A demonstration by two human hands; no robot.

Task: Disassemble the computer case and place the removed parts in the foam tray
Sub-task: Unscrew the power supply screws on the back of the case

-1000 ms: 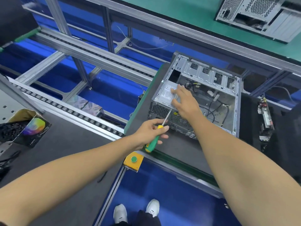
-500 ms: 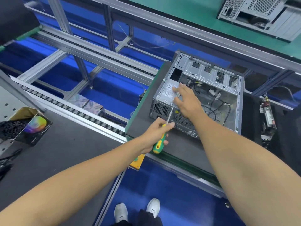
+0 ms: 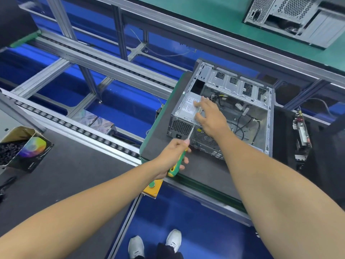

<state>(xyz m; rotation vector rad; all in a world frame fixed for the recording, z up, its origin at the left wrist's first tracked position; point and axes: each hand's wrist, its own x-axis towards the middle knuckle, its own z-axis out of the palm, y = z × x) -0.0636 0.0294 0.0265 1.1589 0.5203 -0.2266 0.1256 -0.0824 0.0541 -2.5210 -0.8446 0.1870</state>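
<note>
1. Computer case [image 3: 261,116], open silver metal, lies on its side on the dark grey counter [image 3: 201,169], at its left end.
2. The right hand [image 3: 210,116] rests with spread fingers on the grey labelled power supply box [image 3: 188,107] in the case's near-left corner.
3. The left hand [image 3: 172,152] grips a green-and-yellow-handled screwdriver [image 3: 177,163], its shaft tip at the case's perforated rear panel.
4. A dark circuit board [image 3: 301,137] lies well right of the case.

factory assembly line | aluminium roller conveyor [image 3: 78,126] | green workbench [image 3: 214,17]
</note>
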